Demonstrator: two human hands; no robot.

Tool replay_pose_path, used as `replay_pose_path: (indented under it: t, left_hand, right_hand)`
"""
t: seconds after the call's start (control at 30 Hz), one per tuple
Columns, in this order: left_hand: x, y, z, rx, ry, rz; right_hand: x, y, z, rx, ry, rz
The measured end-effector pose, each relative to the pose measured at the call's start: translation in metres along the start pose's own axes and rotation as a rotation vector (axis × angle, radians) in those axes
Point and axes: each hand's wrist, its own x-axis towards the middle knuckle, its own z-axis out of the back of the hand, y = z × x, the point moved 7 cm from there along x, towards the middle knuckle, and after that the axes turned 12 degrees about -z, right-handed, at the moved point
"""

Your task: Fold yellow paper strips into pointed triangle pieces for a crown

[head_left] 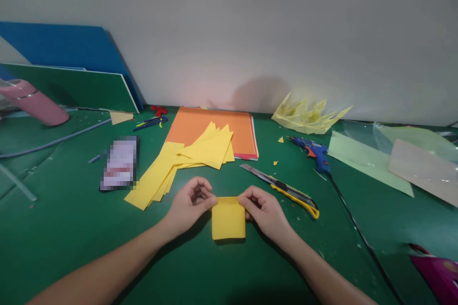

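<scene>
A small, nearly square piece of yellow paper (229, 221) is held up just over the green table, apparently folded. My left hand (193, 202) pinches its upper left corner between thumb and fingers. At the upper right corner, my right hand (265, 209) grips it the same way. Beyond my left hand lies a fanned pile of yellow paper strips (157, 176), some with pointed ends. To the right of my right hand rests a yellow utility knife (286, 190) with its blade out.
Behind the strips lies a stack of coloured sheets (211, 124), orange on top. A phone (119, 162) and scissors (150, 123) are on the left. A blue glue gun (313, 150) trails its cord on the right, near a pointed yellow paper shape (309, 116). A pink bottle (39, 105) stands far left.
</scene>
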Motion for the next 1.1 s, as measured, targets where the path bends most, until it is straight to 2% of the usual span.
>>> replay_pose_path:
  t: [0.3, 0.6, 0.9, 1.1]
  left_hand:
    - [0.0022, -0.002, 0.0006, -0.001, -0.016, -0.007]
    - [0.0026, -0.0055, 0.0065, 0.026, -0.082, -0.045]
    - [0.0029, -0.0061, 0.0024, 0.01, -0.086, -0.037]
    - [0.0019, -0.0043, -0.0003, 0.051, -0.045, -0.066]
  right_hand:
    - [0.0011, -0.0022, -0.0021, 0.066, 0.053, -0.045]
    - [0.0, -0.003, -0.0041, 0.049, 0.103, -0.056]
    - [0.0, -0.0024, -0.0017, 0.044, 0.067, -0.051]
    - [-0.0014, -0.0002, 0.0036, -0.016, -0.023, 0.02]
